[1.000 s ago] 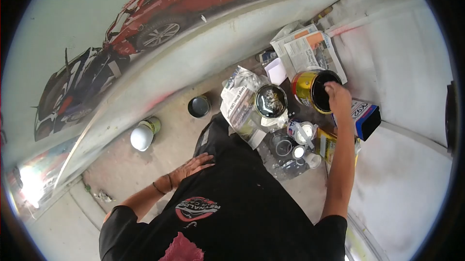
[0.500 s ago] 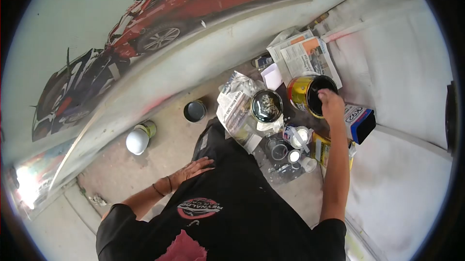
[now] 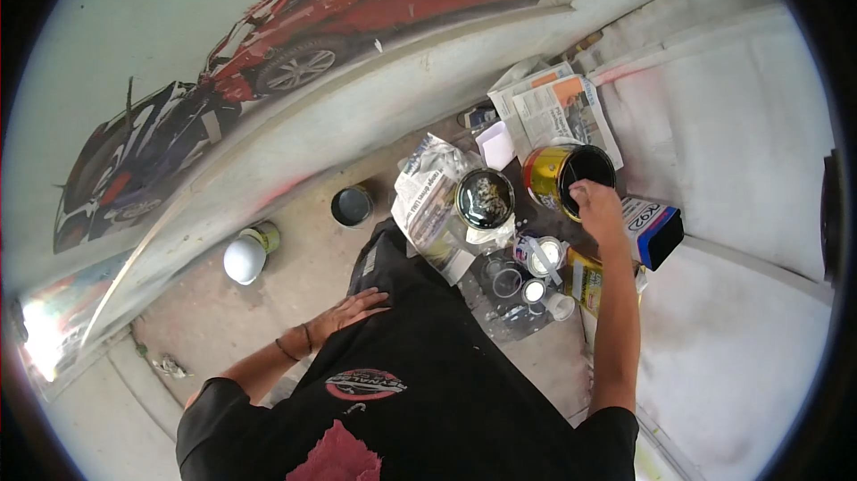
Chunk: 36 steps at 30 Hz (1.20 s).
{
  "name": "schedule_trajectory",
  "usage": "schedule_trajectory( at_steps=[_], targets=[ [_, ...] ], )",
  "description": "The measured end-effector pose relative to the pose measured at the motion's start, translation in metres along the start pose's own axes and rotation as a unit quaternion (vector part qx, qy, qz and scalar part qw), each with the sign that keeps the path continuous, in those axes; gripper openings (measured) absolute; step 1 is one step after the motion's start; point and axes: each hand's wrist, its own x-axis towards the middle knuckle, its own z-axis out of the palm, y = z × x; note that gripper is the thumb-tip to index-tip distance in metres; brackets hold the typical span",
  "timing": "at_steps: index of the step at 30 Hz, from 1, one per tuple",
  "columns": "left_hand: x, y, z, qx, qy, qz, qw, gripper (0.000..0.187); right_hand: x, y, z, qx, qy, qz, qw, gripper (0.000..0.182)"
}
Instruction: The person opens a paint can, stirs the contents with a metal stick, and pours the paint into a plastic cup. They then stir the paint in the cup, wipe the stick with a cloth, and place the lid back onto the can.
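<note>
My right hand (image 3: pixel 596 206) is closed at the near rim of a large yellow and red can (image 3: pixel 546 175) with dark contents. Whatever its fingers pinch is too dark and small to name. Resting on the front of my black clothing, my left hand (image 3: pixel 355 309) lies flat with its fingers stretched out. A round lid (image 3: pixel 485 199) with dark, glossy smears lies on crumpled newspaper (image 3: pixel 428 205) left of the can. Just right of my right hand stands a blue and white K92 container (image 3: pixel 650 229).
Small tins and cups (image 3: pixel 534 291) stand nearer me on a stained surface. A dark pot (image 3: pixel 352 206) and a can with a white domed top (image 3: pixel 245 259) are on the floor at left. Newspapers (image 3: pixel 562 110) lie beyond the large can. Walls flank both sides.
My right hand has moved slightly left and nearer me, from over the can's opening to its near rim. The view has shifted a little. My left hand still rests on the clothing.
</note>
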Motion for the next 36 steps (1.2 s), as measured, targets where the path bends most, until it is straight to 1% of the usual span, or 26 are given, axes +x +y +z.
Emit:
schedule_trajectory(
  at_steps=[2, 3, 4, 6, 7, 8, 10, 11, 13, 14, 16, 17, 18, 20, 21, 22, 24, 26, 28, 29, 31, 32, 33, 34, 35, 36],
  targets=[
    [0.000, -0.008, 0.004, 0.008, 0.003, 0.006, 1.000, 0.065, -0.002, -0.011, 0.005, 0.022, 0.050, -0.023, 0.998, 0.017],
    [-0.002, -0.012, 0.006, 0.014, 0.001, 0.010, 1.000, 0.065, 0.003, -0.009, 0.011, 0.012, 0.094, -0.001, 0.996, 0.016],
    [-0.002, -0.017, 0.007, 0.017, -0.001, 0.008, 1.000, 0.065, 0.008, -0.004, 0.013, 0.016, 0.095, 0.000, 0.995, 0.016],
    [0.003, -0.021, 0.004, 0.029, -0.009, 0.038, 0.999, 0.065, 0.016, 0.006, 0.013, -0.008, 0.176, -0.015, 0.984, 0.017],
    [0.006, -0.017, 0.000, 0.034, -0.011, 0.039, 0.999, 0.065, 0.017, 0.011, 0.012, -0.032, 0.167, 0.002, 0.985, 0.017],
    [0.006, -0.013, -0.003, 0.038, -0.015, 0.037, 0.998, 0.066, 0.017, 0.014, 0.011, -0.029, 0.171, 0.001, 0.985, 0.017],
    [0.006, -0.010, -0.007, 0.044, -0.017, 0.034, 0.998, 0.066, 0.009, 0.015, 0.008, -0.124, 0.055, 0.038, 0.990, 0.017],
    [0.003, -0.011, -0.004, 0.043, -0.008, 0.029, 0.999, 0.067, 0.002, 0.014, 0.011, -0.123, 0.056, 0.036, 0.990, 0.017],
    [0.002, -0.009, -0.003, 0.041, 0.001, 0.022, 0.999, 0.068, -0.010, -0.002, 0.014, -0.086, 0.018, 0.059, 0.994, 0.018],
    [0.003, -0.009, -0.004, 0.037, 0.007, 0.025, 0.999, 0.068, -0.008, -0.007, 0.016, -0.085, 0.019, 0.058, 0.995, 0.018],
    [0.004, -0.009, -0.007, 0.040, 0.009, 0.027, 0.999, 0.069, 0.003, -0.013, 0.026, 0.024, 0.098, 0.039, 0.994, 0.018],
    [0.007, -0.010, -0.008, 0.049, -0.006, 0.025, 0.998, 0.070, 0.012, -0.012, 0.029, 0.041, 0.126, 0.065, 0.989, 0.019],
    [0.009, -0.011, -0.011, 0.058, -0.021, 0.025, 0.998, 0.070, 0.019, -0.010, 0.028, 0.045, 0.130, 0.068, 0.988, 0.019],
    [0.011, -0.010, -0.014, 0.058, -0.029, 0.021, 0.998, 0.071, 0.028, -0.005, 0.024, 0.057, 0.203, 0.121, 0.970, 0.022],
    [0.011, -0.008, -0.014, 0.051, -0.033, 0.013, 0.998, 0.071, 0.026, -0.009, 0.015, 0.016, 0.198, 0.149, 0.969, 0.026],
    [0.009, -0.007, -0.015, 0.053, -0.034, 0.013, 0.998, 0.071, 0.025, -0.007, 0.015, 0.017, 0.199, 0.149, 0.969, 0.026],
    [0.008, -0.006, -0.016, 0.048, -0.026, 0.010, 0.998, 0.073, 0.022, 0.003, 0.016, -0.066, 0.193, 0.200, 0.958, 0.029],
    [0.007, -0.006, -0.014, 0.040, -0.016, 0.018, 0.999, 0.073, 0.022, 0.011, 0.021, -0.055, 0.190, 0.202, 0.959, 0.030],
    [0.005, -0.009, -0.013, 0.034, -0.013, 0.023, 0.999, 0.073, 0.030, 0.013, 0.028, 0.004, 0.230, 0.186, 0.955, 0.031],
    [0.004, -0.013, -0.012, 0.036, -0.013, 0.022, 0.999, 0.073, 0.033, 0.015, 0.032, 0.008, 0.230, 0.193, 0.954, 0.031],
    [0.003, -0.013, -0.011, 0.034, -0.030, 0.022, 0.999, 0.073, 0.033, 0.013, 0.027, 0.052, 0.208, 0.093, 0.972, 0.031],
    [0.004, -0.012, -0.012, 0.035, -0.022, 0.026, 0.999, 0.073, 0.031, 0.021, 0.029, 0.095, 0.174, 0.037, 0.980, 0.032],
    [0.005, -0.010, -0.012, 0.035, -0.015, 0.030, 0.999, 0.073, 0.027, 0.024, 0.026, 0.076, 0.129, 0.035, 0.988, 0.031],
    [0.006, -0.008, -0.012, 0.032, -0.028, 0.033, 0.999, 0.073, 0.019, 0.019, 0.019, 0.058, 0.083, 0.030, 0.994, 0.031],
    [0.007, -0.005, -0.013, 0.043, -0.025, 0.026, 0.998, 0.072, 0.009, 0.014, 0.008, 0.044, 0.044, 0.050, 0.997, 0.029],
    [0.007, -0.003, -0.013, 0.055, -0.019, 0.016, 0.998, 0.070, 0.006, 0.015, 0.004, 0.047, 0.044, 0.055, 0.996, 0.029]
  ],
)
